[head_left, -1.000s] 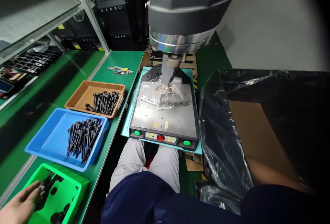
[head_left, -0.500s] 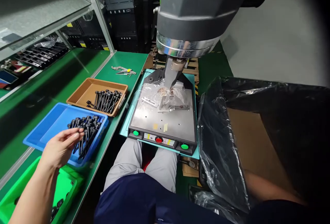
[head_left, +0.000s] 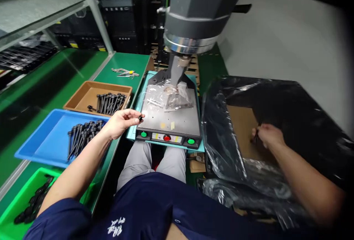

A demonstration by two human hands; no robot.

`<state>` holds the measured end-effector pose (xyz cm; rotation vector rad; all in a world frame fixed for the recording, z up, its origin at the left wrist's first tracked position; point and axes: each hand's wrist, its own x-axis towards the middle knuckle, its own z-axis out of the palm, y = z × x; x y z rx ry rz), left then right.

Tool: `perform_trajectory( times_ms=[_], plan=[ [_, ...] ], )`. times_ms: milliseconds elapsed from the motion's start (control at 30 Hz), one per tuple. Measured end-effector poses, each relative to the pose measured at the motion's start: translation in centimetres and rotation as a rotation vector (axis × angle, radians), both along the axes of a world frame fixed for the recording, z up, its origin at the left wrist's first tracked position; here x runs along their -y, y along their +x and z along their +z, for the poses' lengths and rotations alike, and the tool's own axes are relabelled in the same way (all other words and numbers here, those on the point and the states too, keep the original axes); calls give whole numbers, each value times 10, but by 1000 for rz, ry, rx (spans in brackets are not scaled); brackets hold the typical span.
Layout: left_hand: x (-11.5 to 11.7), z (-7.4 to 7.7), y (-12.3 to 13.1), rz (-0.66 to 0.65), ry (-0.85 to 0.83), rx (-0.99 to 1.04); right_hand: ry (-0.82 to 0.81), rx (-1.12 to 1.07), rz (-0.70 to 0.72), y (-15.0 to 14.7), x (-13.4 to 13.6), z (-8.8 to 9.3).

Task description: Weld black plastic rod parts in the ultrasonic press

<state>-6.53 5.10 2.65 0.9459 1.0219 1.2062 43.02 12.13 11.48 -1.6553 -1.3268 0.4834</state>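
We see the left hand (head_left: 118, 122) pinching a small black part (head_left: 140, 118) between thumb and fingertips at the left front corner of the smooth metal plate (head_left: 182, 125), apart from the film-wrapped fixture (head_left: 177, 98). One piece is in hand; others lie in the glossy green bin (head_left: 17, 198). Slim, thick-headed black rods (head_left: 83, 135) fill part of the blue tray (head_left: 49, 133). We find the right hand (head_left: 268, 135) curled inside the crinkled black plastic liner (head_left: 219, 125), beside flat cardboard (head_left: 239, 122); whether it grips the dark shape there, we cannot tell.
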Motion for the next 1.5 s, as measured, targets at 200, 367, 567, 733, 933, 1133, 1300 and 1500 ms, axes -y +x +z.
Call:
perform_trajectory(
  times_ms=[200,367,567,733,933,1133,1300,1500],
  plan=[
    [-31,16,87,-238,129,183,267,-520,37,-36,53,20],
    [-17,17,146,-322,85,375,399,-669,299,-125,85,-20],
    [-3,5,142,-225,86,459,508,-682,320,-192,96,-50],
    [-4,0,128,-167,140,381,530,-675,338,-208,98,-53],
    [-6,-2,127,-189,160,360,555,-643,387,-212,103,-52],
    [-6,3,125,-281,55,408,629,-539,464,-206,105,-56],
    [-6,7,121,-459,-123,488,629,-397,653,-186,104,-54],
    [-5,-1,128,-439,-170,495,630,-224,713,-172,95,-62]
  ],
)
